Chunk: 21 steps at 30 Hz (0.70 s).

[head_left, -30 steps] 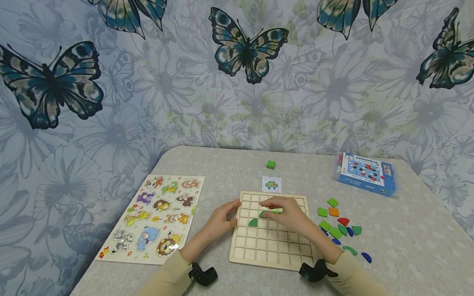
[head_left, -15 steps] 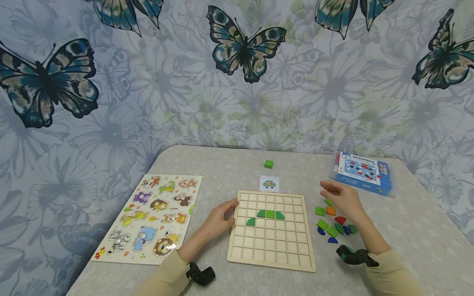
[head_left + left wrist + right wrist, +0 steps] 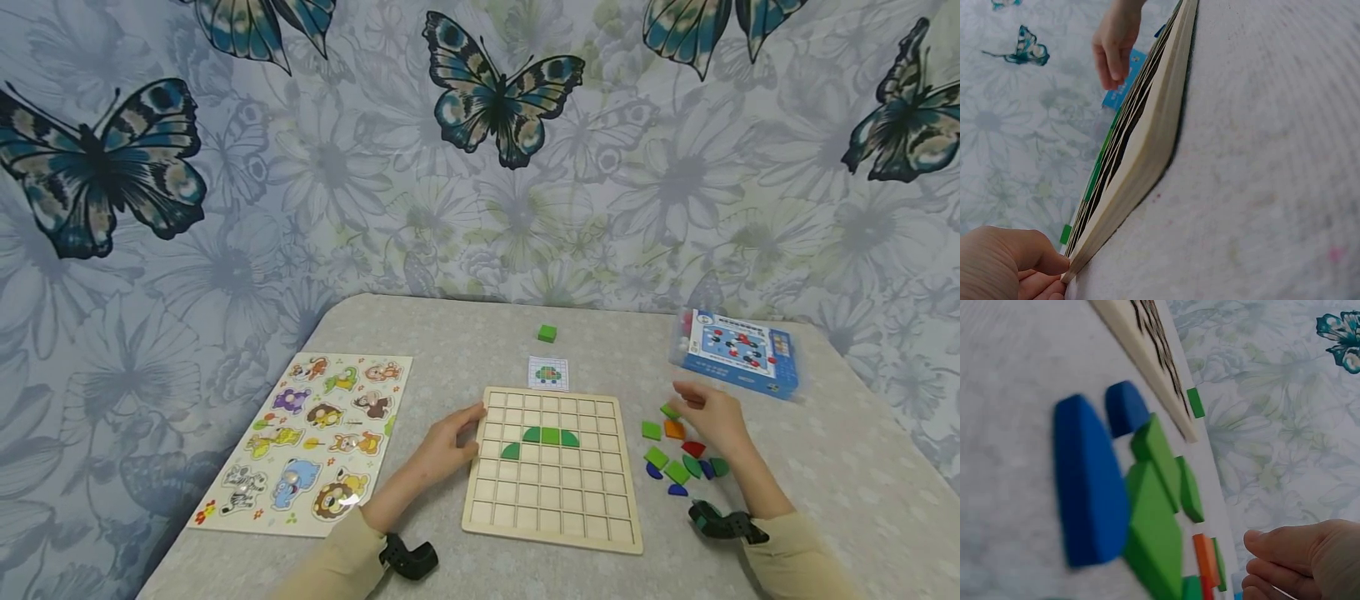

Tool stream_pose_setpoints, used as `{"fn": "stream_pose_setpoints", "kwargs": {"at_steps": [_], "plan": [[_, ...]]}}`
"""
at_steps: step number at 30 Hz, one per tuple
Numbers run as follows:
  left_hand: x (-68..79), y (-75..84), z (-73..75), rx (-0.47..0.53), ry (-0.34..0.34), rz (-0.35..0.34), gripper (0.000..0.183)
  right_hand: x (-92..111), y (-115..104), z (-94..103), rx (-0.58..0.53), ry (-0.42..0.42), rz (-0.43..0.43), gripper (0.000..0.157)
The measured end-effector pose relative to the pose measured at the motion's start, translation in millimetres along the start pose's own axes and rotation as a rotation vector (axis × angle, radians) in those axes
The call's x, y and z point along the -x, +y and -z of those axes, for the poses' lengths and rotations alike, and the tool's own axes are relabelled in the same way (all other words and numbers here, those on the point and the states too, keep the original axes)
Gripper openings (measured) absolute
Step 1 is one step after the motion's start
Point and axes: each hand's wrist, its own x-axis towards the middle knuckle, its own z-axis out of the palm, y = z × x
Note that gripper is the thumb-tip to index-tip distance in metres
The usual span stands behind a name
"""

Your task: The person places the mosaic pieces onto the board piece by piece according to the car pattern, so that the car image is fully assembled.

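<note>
My left hand (image 3: 444, 446) grips the left edge of the wooden grid board (image 3: 551, 527); in the left wrist view, thumb and fingers pinch its corner. In the grid sit a green square (image 3: 550, 437), with a green quarter-round piece (image 3: 532, 435) and another quarter-round piece (image 3: 569, 438) on either side, and a third quarter-round piece (image 3: 511, 451) a row nearer. My right hand (image 3: 712, 414) hovers by the far end of the loose pieces, fingers loosely curled. Nearest it are a green square (image 3: 669, 411), partly covered, and an orange square (image 3: 674, 429). Nothing shows between its fingers.
Beyond the board lie a small pattern card (image 3: 548, 372) and a green block (image 3: 547, 333). A blue boxed set (image 3: 738, 354) stands back right. To the left is an animal puzzle board (image 3: 360, 467). Green, blue and red pieces (image 3: 693, 449) lie right of the grid.
My right hand has left the grid, uncovering the green pieces there, and moved right to the loose pieces, where it has come slightly lower. The left hand has stayed at the board's edge.
</note>
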Motion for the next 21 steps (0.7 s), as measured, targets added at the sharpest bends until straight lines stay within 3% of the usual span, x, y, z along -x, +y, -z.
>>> {"fn": "stream_pose_setpoints", "kwargs": {"at_steps": [8,21], "plan": [[0.5,-2.1,-0.6,-0.001,-0.005,-0.005,0.063,5.1,6.2,-9.2,0.042,-0.007,-0.037,0.044],[0.6,-3.3,-0.8,0.001,-0.003,-0.018,0.062,6.0,6.2,-13.5,0.072,0.019,0.015,0.035]]}}
